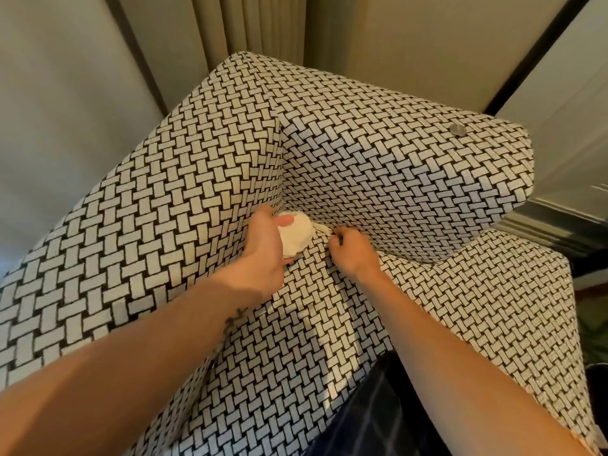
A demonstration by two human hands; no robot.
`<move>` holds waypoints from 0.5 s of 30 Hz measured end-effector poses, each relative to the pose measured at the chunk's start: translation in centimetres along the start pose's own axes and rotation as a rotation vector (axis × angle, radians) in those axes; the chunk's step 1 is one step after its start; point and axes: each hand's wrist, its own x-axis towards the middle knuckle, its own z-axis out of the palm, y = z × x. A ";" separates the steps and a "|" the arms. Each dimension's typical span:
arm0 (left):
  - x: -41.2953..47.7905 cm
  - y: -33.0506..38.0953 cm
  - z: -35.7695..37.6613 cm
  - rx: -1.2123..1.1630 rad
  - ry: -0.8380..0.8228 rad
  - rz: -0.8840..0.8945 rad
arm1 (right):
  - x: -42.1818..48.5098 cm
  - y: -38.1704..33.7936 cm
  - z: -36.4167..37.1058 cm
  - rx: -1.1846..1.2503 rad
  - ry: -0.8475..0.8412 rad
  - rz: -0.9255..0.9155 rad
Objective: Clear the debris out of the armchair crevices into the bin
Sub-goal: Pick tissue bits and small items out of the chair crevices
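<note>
- At the seat crevice of our black-and-white woven fabric armchair (394,166), our left hand (263,251) grips a crumpled white tissue wad (296,238).
- Our right hand (350,250) pinches a white paper scrap (324,229) there.
- Binning remains; bin unseen.

There was one armchair (362,166), covered in a single black-and-white woven pattern, with one round metal stud (458,129) showing on its back. Two grips were in view, one left grip (263,248) and one right grip (352,250). The white paper debris came to two pieces: one crumpled wad (297,236) in the left grip and one smaller scrap (324,229) at the right grip's fingertips. One small dark tattoo (236,315) marked the left forearm (148,340). One pleated curtain (250,28) hung behind the chair.
</note>
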 end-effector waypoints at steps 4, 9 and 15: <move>-0.4 0.0 0.5 -0.036 0.030 0.018 | 1.4 -0.2 1.2 -0.132 0.039 0.031; -0.7 -0.2 0.8 -0.061 0.108 0.012 | 3.0 -0.8 1.5 -0.094 0.030 0.175; -1.0 -0.3 0.7 -0.014 0.095 -0.002 | 4.3 -1.4 1.9 -0.200 0.027 0.236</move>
